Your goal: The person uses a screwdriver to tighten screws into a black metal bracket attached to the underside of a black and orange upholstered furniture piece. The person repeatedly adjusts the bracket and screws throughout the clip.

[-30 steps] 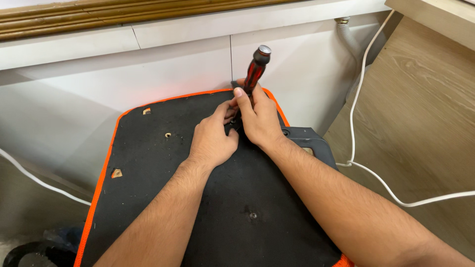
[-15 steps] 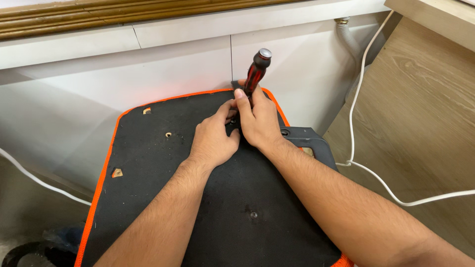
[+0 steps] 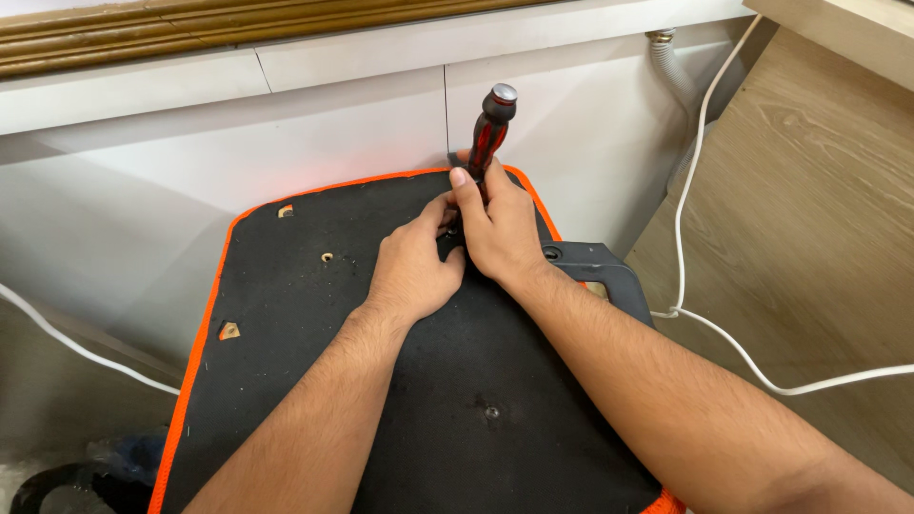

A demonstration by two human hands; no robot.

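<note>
Pad [image 3: 314, 381]: black, orange-edged; lay flat nearest the camera, small holes showing.
Left hand [image 3: 411, 271]: fingers curled, pinching at the driver tip; what it pinched was hidden.
Right hand [image 3: 500, 228]: closed around the screwdriver [image 3: 490, 128], upright at the pad's far edge.
Risk: the tip could slip and jab the left fingers.
Cable [image 3: 724, 333]: white, right, could snag.

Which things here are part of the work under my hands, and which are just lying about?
In use: screwdriver gripped by right hand; left hand steadying on the black orange-edged panel.
Lying about: white cable, grey armrest, corrugated hose.
</note>
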